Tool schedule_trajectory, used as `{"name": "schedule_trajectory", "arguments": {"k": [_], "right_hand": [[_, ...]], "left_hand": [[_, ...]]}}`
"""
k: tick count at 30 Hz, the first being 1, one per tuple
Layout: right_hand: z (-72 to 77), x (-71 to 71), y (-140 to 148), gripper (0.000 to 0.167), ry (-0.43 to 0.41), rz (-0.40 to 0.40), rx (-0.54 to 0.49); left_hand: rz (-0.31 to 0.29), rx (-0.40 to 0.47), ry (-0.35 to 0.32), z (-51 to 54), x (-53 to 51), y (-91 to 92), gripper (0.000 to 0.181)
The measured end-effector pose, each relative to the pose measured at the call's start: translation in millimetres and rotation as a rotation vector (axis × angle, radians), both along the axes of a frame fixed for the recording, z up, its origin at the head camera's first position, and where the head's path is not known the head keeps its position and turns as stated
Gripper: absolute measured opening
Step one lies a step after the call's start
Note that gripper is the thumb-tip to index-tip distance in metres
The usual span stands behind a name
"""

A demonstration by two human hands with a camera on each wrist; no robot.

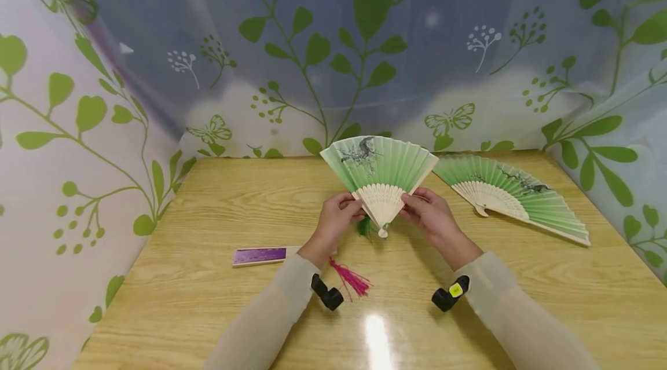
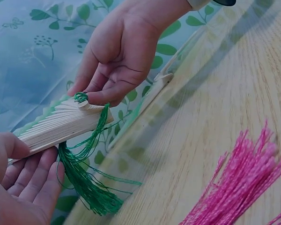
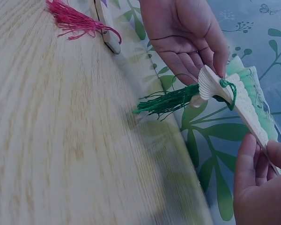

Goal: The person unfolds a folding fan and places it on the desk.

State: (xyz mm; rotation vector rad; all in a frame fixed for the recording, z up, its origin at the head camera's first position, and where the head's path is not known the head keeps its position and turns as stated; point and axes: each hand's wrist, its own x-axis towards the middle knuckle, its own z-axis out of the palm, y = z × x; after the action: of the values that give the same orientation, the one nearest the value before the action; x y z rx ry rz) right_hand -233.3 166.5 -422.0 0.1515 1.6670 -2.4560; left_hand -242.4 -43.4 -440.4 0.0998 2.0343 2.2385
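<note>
Both hands hold a partly spread green folding fan (image 1: 392, 161) above the table, its pale slatted ribs meeting at the bottom. The left hand (image 1: 339, 216) pinches the left outer rib between thumb and fingers. On the other side the right hand (image 1: 431, 216) pinches the right outer rib. From the pivot end hangs a green tassel (image 2: 91, 185); in the right wrist view the tassel (image 3: 171, 100) trails beside the ribs. A dark bird-and-branch print marks the fan's left part.
A second green fan (image 1: 513, 193) lies spread on the table (image 1: 208, 202) to the right. Near the left forearm rests a folded purple fan (image 1: 260, 255) with a pink tassel (image 1: 351, 278). Leaf-patterned cloth (image 1: 312, 69) hangs behind and at the sides.
</note>
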Motion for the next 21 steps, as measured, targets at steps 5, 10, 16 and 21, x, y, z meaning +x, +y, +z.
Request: {"name": "schedule_trajectory", "arguments": {"k": [5, 10, 16, 21], "right_hand": [[0.9, 0.4, 1.8, 0.012, -0.005, -0.015, -0.024], [-0.6, 0.0, 3.2, 0.011, -0.005, -0.016, -0.033], [-1.1, 0.4, 5.6, 0.008, -0.019, -0.039, -0.054], [0.0, 0.5, 6.4, 0.009, -0.002, -0.046, -0.089]], "left_hand": [[0.008, 0.031, -0.016, 0.3, -1.6, 1.0, 0.019], [-0.001, 0.054, -0.047, 0.4, -0.8, 1.8, 0.02], [-0.024, 0.048, -0.036, 0.9, -0.9, 2.5, 0.024], [-0.004, 0.07, -0.031, 2.6, -2.1, 2.3, 0.023]]}}
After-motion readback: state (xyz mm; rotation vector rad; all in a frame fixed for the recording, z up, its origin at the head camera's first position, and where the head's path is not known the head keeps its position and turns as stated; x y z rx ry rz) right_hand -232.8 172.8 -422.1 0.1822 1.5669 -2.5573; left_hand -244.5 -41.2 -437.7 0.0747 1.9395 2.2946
